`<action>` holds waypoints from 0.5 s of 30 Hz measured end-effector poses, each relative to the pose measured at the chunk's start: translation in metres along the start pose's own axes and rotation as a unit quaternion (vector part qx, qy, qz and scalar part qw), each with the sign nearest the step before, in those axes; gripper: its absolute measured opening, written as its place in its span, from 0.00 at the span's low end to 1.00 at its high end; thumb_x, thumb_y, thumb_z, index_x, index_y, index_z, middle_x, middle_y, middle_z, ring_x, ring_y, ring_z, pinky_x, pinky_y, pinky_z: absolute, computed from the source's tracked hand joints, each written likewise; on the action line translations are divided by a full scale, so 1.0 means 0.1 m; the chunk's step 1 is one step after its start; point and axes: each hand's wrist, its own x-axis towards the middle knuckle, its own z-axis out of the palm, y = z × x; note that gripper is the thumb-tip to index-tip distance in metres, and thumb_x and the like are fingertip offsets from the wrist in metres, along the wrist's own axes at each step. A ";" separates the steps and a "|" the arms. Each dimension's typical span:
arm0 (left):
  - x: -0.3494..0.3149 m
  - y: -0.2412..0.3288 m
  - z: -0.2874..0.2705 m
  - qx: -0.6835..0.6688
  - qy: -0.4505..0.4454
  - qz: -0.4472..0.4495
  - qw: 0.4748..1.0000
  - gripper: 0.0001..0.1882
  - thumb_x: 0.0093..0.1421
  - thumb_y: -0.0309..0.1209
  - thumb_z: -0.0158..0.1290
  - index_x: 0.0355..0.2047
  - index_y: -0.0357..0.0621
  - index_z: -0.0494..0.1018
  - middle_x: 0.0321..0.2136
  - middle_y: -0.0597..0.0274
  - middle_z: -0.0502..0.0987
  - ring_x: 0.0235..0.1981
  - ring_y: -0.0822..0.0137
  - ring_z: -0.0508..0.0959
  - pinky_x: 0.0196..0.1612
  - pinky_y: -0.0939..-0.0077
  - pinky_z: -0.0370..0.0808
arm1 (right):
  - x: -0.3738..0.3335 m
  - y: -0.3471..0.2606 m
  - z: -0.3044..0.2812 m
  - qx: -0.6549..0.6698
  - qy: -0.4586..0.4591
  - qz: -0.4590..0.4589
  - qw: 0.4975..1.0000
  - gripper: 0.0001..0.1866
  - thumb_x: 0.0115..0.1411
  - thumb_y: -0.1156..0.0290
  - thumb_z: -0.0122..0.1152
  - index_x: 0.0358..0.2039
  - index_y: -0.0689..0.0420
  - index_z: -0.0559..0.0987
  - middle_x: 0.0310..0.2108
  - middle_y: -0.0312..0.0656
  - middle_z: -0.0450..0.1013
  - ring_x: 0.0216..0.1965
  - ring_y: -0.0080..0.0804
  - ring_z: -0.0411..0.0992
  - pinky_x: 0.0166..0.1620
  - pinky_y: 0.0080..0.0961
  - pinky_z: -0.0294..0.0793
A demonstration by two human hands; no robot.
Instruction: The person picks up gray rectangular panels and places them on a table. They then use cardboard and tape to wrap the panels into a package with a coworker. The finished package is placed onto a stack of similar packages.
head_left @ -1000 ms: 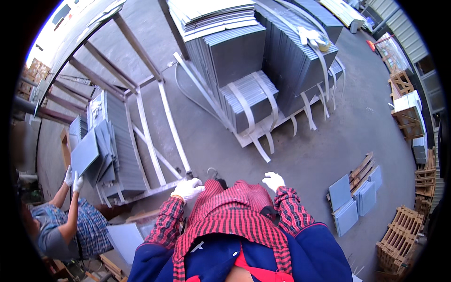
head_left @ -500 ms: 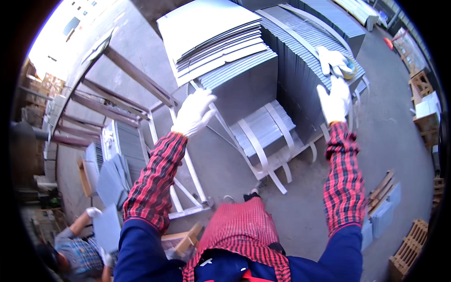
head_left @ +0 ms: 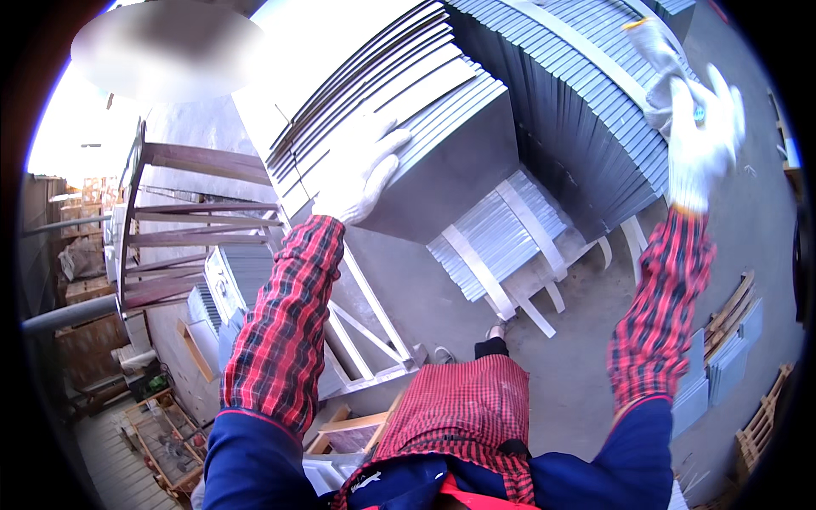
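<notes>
My left hand (head_left: pixel 365 170), in a white knit glove, reaches over the near edge of a stack of grey panels (head_left: pixel 463 166). Its fingers are stretched out and hold nothing visible; I cannot tell whether they touch the panels. My right hand (head_left: pixel 705 140), gloved alike, is at the right end of a taller row of thin grey panels (head_left: pixel 565 149). Its fingers look spread but are smeared by motion. Against its thumb is a loose white glove (head_left: pixel 661 64) with a yellow cuff. A small teal spot shows between thumb and fingers; what it belongs to is unclear.
White straps (head_left: pixel 582 55) cross the taller row. A low strapped bundle (head_left: pixel 497 238) stands in front of the stacks. A metal frame (head_left: pixel 365 331) and a brown-barred rack (head_left: pixel 204 217) are at left. Several panels (head_left: pixel 727 361) and a wooden pallet (head_left: pixel 763 416) lie at right.
My right hand has shifted to the right and up relative to the loose glove. My left hand is now over the stack's edge. The co-worker at lower left has left the view.
</notes>
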 end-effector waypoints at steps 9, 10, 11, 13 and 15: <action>-0.02 -0.06 -0.01 0.002 -0.029 -0.014 0.999 0.21 0.62 0.26 0.50 0.56 0.43 0.73 0.62 0.47 0.67 0.66 0.45 0.60 0.69 0.53 0.53 | -1.49 -2.37 0.37 0.494 -0.005 0.401 0.771 0.09 0.61 0.76 0.62 0.40 0.64 0.73 0.56 0.54 0.68 0.50 0.42 0.72 0.51 0.34 0.75; -0.02 -0.05 -0.02 0.006 -0.029 -0.010 1.000 0.21 0.62 0.26 0.50 0.56 0.43 0.73 0.62 0.47 0.67 0.66 0.45 0.60 0.69 0.52 0.53 | -1.54 -2.59 0.47 0.553 -0.030 0.518 0.652 0.11 0.64 0.73 0.60 0.43 0.65 0.73 0.57 0.54 0.67 0.48 0.38 0.73 0.49 0.31 0.77; -0.03 -0.06 -0.02 0.009 -0.026 -0.009 1.000 0.21 0.61 0.27 0.50 0.56 0.42 0.74 0.62 0.47 0.67 0.66 0.44 0.60 0.69 0.52 0.53 | -1.48 -2.67 0.54 0.591 -0.042 0.597 0.541 0.12 0.66 0.70 0.58 0.44 0.65 0.72 0.57 0.53 0.67 0.47 0.35 0.74 0.47 0.29 0.78; -0.01 -0.01 -0.03 0.019 -0.027 -0.008 0.999 0.20 0.61 0.27 0.50 0.54 0.41 0.74 0.61 0.47 0.67 0.65 0.44 0.62 0.68 0.51 0.54 | -1.56 -2.76 0.82 0.574 -0.002 0.585 0.573 0.15 0.68 0.67 0.54 0.47 0.67 0.71 0.58 0.53 0.67 0.45 0.29 0.74 0.43 0.24 0.80; 0.00 -0.03 0.00 0.021 -0.014 -0.001 1.000 0.20 0.61 0.28 0.51 0.54 0.43 0.74 0.60 0.47 0.68 0.64 0.44 0.63 0.68 0.51 0.55 | -1.63 -2.83 0.94 0.541 0.062 0.457 0.703 0.12 0.66 0.68 0.59 0.43 0.64 0.73 0.58 0.56 0.66 0.54 0.41 0.71 0.54 0.37 0.74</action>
